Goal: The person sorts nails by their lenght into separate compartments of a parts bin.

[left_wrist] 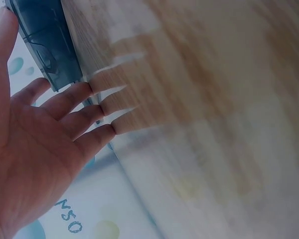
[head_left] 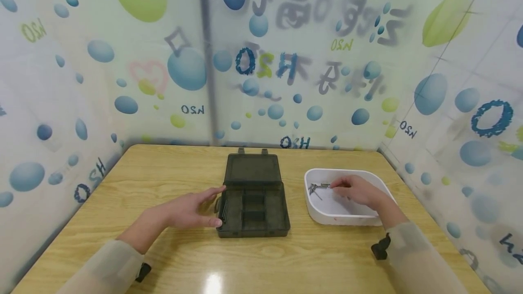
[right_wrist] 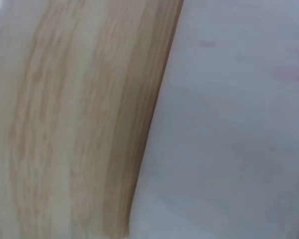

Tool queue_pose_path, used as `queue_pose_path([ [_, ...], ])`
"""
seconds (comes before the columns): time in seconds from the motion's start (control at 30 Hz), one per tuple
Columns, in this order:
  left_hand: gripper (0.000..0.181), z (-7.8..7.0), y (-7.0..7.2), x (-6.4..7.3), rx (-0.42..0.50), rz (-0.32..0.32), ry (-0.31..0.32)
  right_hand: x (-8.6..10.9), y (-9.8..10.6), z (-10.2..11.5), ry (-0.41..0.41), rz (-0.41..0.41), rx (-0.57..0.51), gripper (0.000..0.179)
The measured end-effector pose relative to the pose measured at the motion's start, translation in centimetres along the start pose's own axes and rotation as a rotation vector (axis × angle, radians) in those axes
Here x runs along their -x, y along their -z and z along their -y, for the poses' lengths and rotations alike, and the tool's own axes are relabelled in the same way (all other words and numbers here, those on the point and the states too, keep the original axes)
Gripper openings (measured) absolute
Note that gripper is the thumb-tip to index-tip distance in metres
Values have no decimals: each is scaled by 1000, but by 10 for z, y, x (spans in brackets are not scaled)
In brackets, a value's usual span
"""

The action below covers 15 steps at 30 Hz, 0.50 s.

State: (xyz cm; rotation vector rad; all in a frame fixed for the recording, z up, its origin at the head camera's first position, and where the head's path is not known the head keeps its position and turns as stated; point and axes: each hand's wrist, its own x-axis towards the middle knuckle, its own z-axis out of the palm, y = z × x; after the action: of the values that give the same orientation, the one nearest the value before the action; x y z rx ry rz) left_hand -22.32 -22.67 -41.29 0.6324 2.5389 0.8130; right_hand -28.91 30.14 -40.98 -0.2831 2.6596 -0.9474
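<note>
"Since the left hand (head_left: 192, 210) lies along the left side of the case (head_left: 261, 234), has it got a grip?"

"Not that I can see. Its fingers stretch out, loosely spread, the thumb at the case's near left corner, the index finger up by the hinge; I'd guess it's there to steady things."

"And the right hand (head_left: 357, 192)?"

"Fingers bent, reaching down into the white tray (head_left: 343, 220), right beside the small metal pieces (head_left: 320, 187). Whether it pinches one I can't tell (the right wrist camera misses the fingers altogether)."

"Why a tray for those?"

"Its raised sides probably keep loose bits from rolling. They're bunched toward its left end, facing the case, which would make for a short trip between the two."

"Where does the case sit?"

"About midway between the left and right edges of the bench (head_left: 171, 171), with the tray between it and the right edge. Its lid (head_left: 252, 169) is laid back toward the far edge, latches (head_left: 264, 151) outermost, presumably so nothing hangs over the compartments (head_left: 274, 210). Thin dark rods (head_left: 224, 212) lie lengthwise in the leftmost; that narrow slot seems to suit them."
</note>
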Motion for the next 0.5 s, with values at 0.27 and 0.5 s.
queue_pose_path([
  [0.27,101,1,-1,-1,-5,-1,2,6,-3,16,48,-35,-79,32],
  [0.5,102,4,-1,-2,-10,-10,-6,10,-10,39,82,-53,-136,34],
])
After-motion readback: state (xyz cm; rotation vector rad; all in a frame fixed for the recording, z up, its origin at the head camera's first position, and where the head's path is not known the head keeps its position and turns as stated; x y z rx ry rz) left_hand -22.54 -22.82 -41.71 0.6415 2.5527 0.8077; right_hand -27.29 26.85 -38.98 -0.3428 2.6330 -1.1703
